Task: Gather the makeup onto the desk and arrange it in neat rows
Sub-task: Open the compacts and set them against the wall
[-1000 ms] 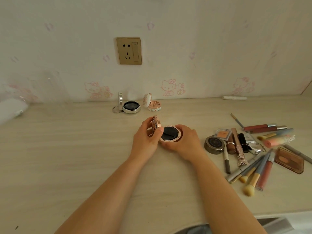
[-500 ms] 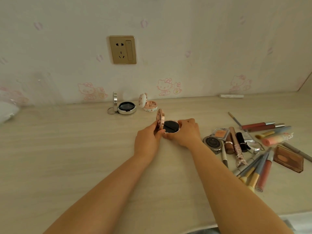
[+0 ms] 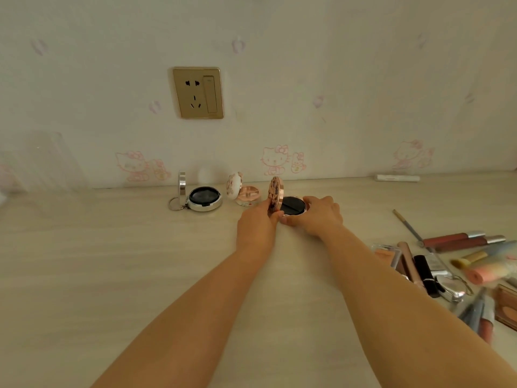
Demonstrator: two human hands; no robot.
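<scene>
We're gripping the open rose-gold compact [image 3: 288, 204] w/ both hands: left hand [image 3: 258, 222] pinching its upright lid, right hand [image 3: 319, 217] curled round the base, on the pale wood desk [image 3: 98, 275] near the wall. Just left of our fingers two more open compacts [image 3: 202, 196] are standing. Makeup pile [image 3: 458, 264] to the right is running off-frame, blurry.

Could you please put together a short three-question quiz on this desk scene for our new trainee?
1. True or false: the rose-gold round compact held by both hands has its lid standing open.
2. How many open round compacts sit in the row by the wall, counting the held one? A) two B) three C) five
3. Fill in: the left hand grips the compact's ____, while the right hand holds its base.

Key: 1 true; 2 B, with the silver round compact and the white-and-pink compact; 3 lid.
</scene>
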